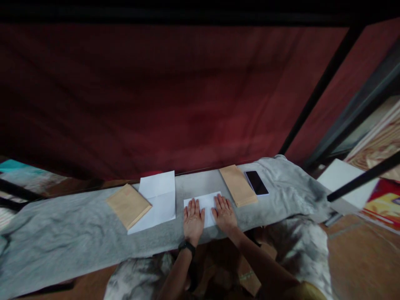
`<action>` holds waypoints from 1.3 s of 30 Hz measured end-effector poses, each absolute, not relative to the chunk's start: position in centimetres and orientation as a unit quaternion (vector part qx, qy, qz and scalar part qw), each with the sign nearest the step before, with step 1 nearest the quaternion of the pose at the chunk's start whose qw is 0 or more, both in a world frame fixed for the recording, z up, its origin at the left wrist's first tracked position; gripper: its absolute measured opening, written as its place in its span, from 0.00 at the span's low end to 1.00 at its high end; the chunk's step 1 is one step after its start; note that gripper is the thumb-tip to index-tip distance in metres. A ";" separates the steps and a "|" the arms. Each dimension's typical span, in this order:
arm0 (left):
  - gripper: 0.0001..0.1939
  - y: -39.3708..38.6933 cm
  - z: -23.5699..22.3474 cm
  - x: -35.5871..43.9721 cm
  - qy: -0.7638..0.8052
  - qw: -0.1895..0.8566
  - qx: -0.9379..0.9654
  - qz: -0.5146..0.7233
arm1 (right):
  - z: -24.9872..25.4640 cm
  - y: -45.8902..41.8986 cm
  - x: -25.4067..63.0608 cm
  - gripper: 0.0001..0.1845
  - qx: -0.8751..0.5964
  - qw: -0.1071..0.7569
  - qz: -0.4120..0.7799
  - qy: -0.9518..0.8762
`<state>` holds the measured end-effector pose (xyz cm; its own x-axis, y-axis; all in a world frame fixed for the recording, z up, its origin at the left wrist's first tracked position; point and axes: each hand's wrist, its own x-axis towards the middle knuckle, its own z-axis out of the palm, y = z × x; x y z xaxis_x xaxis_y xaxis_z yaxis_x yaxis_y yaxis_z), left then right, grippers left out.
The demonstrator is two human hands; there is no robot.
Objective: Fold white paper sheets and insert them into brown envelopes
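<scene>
A white sheet of paper (pixel 208 208) lies on the grey cloth directly in front of me, seemingly folded. My left hand (pixel 193 221) rests flat on its left part, fingers stretched forward, a dark watch on the wrist. On its right part my right hand (pixel 225 214) is pressed flat too, fingers out. Just right of that hand lies a stack of brown envelopes (pixel 238 185). To the left, more white paper (pixel 159 196) with a crease across it sits partly under another pile of brown envelopes (pixel 128 205).
A phone (pixel 256 182) lies dark-screened beside the right envelopes. The narrow surface is covered by a wrinkled grey cloth (pixel 78 233). Behind it hangs a dark red curtain (pixel 187 104), with a black metal bar (pixel 318 96) at right. A white board (pixel 343 183) and a red-yellow packet (pixel 384 202) stand farther right.
</scene>
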<state>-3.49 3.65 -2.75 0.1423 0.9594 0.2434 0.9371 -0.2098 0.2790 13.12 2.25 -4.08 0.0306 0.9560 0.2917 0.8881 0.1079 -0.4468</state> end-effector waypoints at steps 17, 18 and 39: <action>0.28 3.7 -2.9 -3.5 0.627 0.022 0.753 0.198 | -4.5 2.7 13.3 0.32 -0.664 0.247 0.054 -0.704; 0.28 3.7 -3.0 -3.5 0.628 0.022 0.753 0.198 | -4.7 2.7 13.4 0.32 -0.664 0.248 0.054 -0.704; 0.27 3.3 -2.1 -3.2 0.632 -0.047 0.765 0.113 | -4.6 2.3 13.5 0.30 -0.679 0.188 -0.021 -0.709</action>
